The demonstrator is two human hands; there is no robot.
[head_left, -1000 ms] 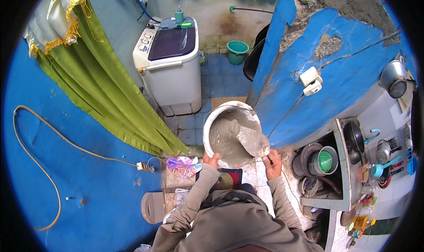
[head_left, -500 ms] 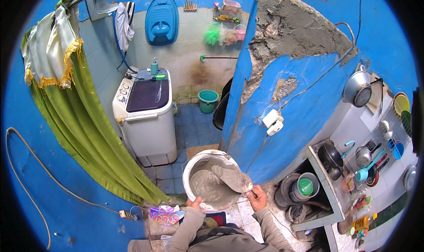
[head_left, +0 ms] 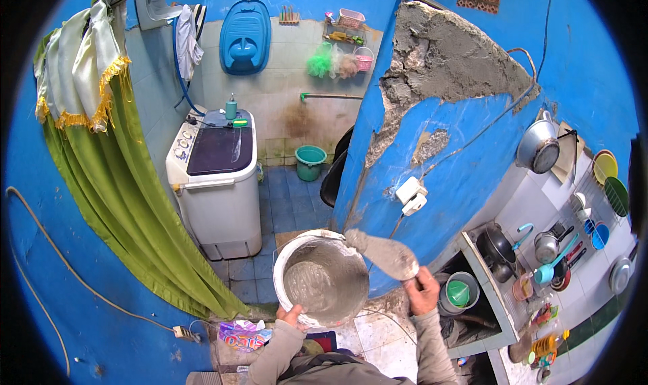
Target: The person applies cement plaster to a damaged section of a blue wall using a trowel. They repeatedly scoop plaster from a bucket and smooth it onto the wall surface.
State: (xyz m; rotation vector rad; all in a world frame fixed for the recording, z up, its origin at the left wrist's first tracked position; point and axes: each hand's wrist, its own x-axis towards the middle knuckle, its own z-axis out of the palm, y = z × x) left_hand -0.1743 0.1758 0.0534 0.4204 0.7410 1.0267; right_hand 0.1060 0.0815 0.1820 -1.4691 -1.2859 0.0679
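Observation:
My left hand (head_left: 291, 316) grips the near rim of a whitish, mortar-stained bucket (head_left: 282, 267), which is tilted so that its inside shows. Wet grey mortar (head_left: 309, 285) lies at the bottom and smears the inner wall. To the right of the bucket, my right hand (head_left: 422, 292) is closed round the handle of a trowel (head_left: 388, 255). Grey mortar coats the blade, whose tip points left over the bucket's right rim. Beyond stands a blue partition wall (head_left: 466, 132) with a rough grey mortar patch (head_left: 459, 61) along its upper part.
A washing machine (head_left: 223, 209) stands beyond the bucket, left of a green pail (head_left: 310, 162). The green curtain (head_left: 128, 203) hangs at left. A white socket and plug (head_left: 412, 195) with a cable sit on the partition. At right is a counter (head_left: 489, 284) with pans and utensils.
My right hand has lifted the trowel out of the bucket and moved it right, past the rim. The bucket has tipped, showing more of its inside. The view has shifted slightly.

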